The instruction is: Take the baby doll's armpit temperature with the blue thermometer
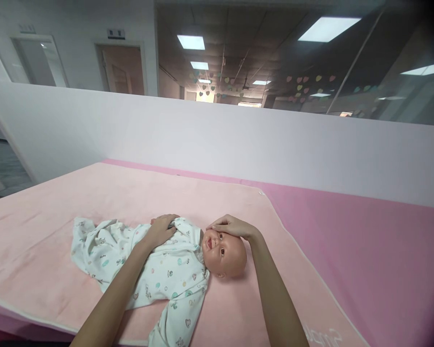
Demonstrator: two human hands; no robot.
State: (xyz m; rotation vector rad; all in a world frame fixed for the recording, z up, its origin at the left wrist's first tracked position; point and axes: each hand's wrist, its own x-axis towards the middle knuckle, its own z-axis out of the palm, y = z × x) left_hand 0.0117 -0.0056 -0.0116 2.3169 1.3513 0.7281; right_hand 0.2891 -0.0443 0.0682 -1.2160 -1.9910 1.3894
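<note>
Near the surface's (58, 202) front edge, a doll (179, 262) is being touched, ungripped: its soft-looking sleepsuit (166, 277) by the open left hand (161, 231), its probably hard, slick head (229, 255) by the loosely curved right hand (232, 225); support beneath head and trunk is being advised.

A white half-height wall (217, 142) runs across the far side, behind a magenta cover (369, 246) and a white-edged peach sheet (58, 202). Beyond it, at left, are a brown door (125, 71) under a small sign (116, 34) and a paler doorway (36, 62). At right, heart-shaped decorations (300, 87) and bright ceiling lights (329, 29) show.
</note>
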